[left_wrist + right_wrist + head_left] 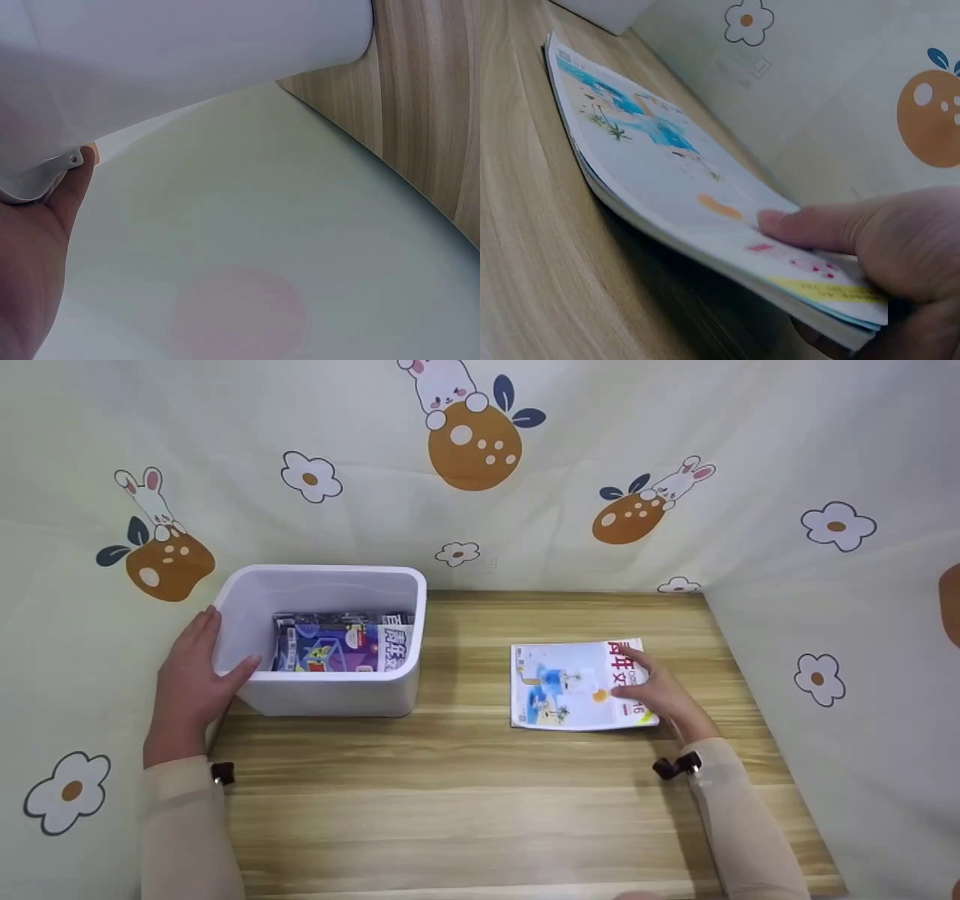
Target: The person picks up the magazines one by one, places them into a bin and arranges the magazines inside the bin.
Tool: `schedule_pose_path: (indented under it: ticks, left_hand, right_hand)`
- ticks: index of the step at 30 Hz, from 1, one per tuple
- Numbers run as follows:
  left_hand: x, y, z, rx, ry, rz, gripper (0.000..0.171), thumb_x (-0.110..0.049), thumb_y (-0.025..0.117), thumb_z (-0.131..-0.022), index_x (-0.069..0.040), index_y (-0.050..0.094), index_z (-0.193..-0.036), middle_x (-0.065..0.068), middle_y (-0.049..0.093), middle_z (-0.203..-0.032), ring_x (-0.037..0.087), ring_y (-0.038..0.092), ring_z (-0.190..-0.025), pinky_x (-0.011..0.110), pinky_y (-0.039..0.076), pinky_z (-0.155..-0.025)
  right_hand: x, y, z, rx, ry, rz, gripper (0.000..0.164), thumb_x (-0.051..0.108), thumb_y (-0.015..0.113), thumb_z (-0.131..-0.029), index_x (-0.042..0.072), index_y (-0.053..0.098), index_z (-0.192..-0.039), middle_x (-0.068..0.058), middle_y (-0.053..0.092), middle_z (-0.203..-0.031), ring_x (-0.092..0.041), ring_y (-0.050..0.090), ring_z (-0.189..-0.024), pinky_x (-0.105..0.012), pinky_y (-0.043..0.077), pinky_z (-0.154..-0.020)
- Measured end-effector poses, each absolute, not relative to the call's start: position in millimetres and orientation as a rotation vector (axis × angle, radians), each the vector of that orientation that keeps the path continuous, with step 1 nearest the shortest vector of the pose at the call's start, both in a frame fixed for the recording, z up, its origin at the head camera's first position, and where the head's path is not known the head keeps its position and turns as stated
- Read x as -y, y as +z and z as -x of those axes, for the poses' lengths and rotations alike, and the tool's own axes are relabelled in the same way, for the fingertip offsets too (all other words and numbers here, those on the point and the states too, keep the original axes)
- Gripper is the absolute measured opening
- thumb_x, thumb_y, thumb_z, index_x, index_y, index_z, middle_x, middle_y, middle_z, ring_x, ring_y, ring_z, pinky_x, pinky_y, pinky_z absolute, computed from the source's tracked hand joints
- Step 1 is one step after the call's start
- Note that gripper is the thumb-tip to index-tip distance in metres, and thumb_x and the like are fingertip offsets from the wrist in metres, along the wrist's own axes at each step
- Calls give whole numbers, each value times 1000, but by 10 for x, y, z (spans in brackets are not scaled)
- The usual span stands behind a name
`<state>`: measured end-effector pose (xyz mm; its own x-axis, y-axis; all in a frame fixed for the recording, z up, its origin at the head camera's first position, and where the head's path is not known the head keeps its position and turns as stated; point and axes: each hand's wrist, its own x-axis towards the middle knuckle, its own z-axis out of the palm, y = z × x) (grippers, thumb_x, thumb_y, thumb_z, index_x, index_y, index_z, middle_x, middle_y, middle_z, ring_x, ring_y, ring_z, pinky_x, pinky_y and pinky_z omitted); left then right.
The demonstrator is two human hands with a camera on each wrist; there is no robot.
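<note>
On the left stands a white plastic storage bin [375,694]. My left hand [191,682] holds its near left corner, the thumb over the rim and the fingers along the outer left side. In the left wrist view a finger [75,187] reaches under the bin's rim. Magazines [330,649] lie inside the bin, a purple-covered one on top. To the right, my right hand [667,697] pinches the right edge of a white magazine [555,682], thumb on the cover and fingers beneath. In the right wrist view that edge is raised off the table while the far end stays low.
A wood-grain table [480,802] carries everything. Pale fabric printed with rabbits, oranges and flowers [836,526] hangs behind and on both sides. The bin stands close to the left fabric, with bare wood [465,675] between it and the magazine.
</note>
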<state>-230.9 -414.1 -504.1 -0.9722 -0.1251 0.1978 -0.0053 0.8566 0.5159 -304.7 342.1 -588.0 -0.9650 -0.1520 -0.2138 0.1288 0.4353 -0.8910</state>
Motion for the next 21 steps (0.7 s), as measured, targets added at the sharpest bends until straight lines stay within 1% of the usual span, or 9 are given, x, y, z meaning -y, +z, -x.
schedule_pose_path:
  ticks: [3, 6, 8, 10, 13, 16, 18, 20, 21]
  left_hand:
    - [4153, -5048, 2317, 2813, -767, -93, 109, -68, 64, -101, -11, 13, -178, 21, 14, -184, 47, 12, -168, 78, 13, -129]
    - [4152, -5056, 2320, 2818, -769, -99, 109, -68, 65, -101, -11, 13, -179, 20, 13, -184, 47, 11, -169, 78, 13, -128]
    - [4150, -5061, 2320, 2819, -768, -102, 109, -67, 65, -101, -11, 12, -179, 20, 13, -184, 48, 11, -168, 78, 13, -128]
    - [4145, -5062, 2314, 2816, -771, -104, 108, -66, 65, -101, -12, 12, -179, 20, 12, -184, 48, 12, -168, 79, 13, -128]
    - [4133, -5056, 2305, 2814, -776, -105, 109, -67, 65, -101, -12, 12, -179, 20, 12, -184, 48, 12, -168, 78, 13, -128]
    - [4123, -5046, 2297, 2808, -790, -104, 110, -68, 65, -101, -13, 12, -179, 19, 12, -184, 47, 11, -169, 78, 12, -128]
    - [4121, -5040, 2295, 2804, -794, -102, 110, -69, 65, -100, -13, 13, -179, 18, 12, -185, 47, 11, -169, 78, 12, -128]
    - [4124, -5037, 2290, 2800, -801, -103, 110, -70, 66, -100, -14, 12, -179, 18, 12, -185, 47, 11, -169, 78, 11, -128]
    - [4125, -5036, 2286, 2801, -801, -105, 111, -70, 66, -100, -14, 12, -179, 17, 12, -185, 47, 11, -169, 78, 11, -128]
  right_hand:
    - [-3462, -5913, 3060, -2397, -1577, 62, 101, 10, 91, -90, 24, 39, -174, -28, 39, -169, -44, 60, -128, -45, 63, -100]
    - [-3491, -5942, 3065, -2414, -1526, 35, 100, 20, 93, -90, 27, 40, -174, -27, 37, -172, -48, 50, -144, -58, 48, -119]
    - [-3502, -5942, 3070, -2431, -1491, 26, 100, 26, 94, -90, 29, 40, -174, -25, 30, -177, -47, 38, -155, -60, 37, -127]
    - [-3503, -5942, 3075, -2427, -1501, 15, 99, 26, 93, -91, 32, 40, -174, -22, 23, -181, -43, 31, -159, -56, 34, -129]
    - [-3494, -5937, 3078, -2403, -1577, -7, 97, 23, 92, -92, 37, 40, -173, -19, 27, -180, -37, 44, -148, -41, 49, -116]
    - [-3469, -5927, 3077, -2378, -1686, -34, 95, 17, 91, -94, 40, 42, -172, -21, 42, -169, -29, 59, -125, -29, 60, -93]
    - [-3444, -5910, 3079, -2350, -1766, -39, 95, 13, 89, -95, 40, 41, -172, -23, 49, -160, -24, 66, -112, -26, 63, -83]
    - [-3412, -5885, 3080, -2301, -1856, -37, 96, 9, 88, -96, 39, 40, -173, -22, 53, -153, -20, 70, -105, -26, 64, -81]
    - [-3393, -5867, 3079, -2270, -1899, -32, 97, 7, 87, -96, 38, 38, -174, -22, 52, -154, -19, 71, -104, -27, 65, -81]
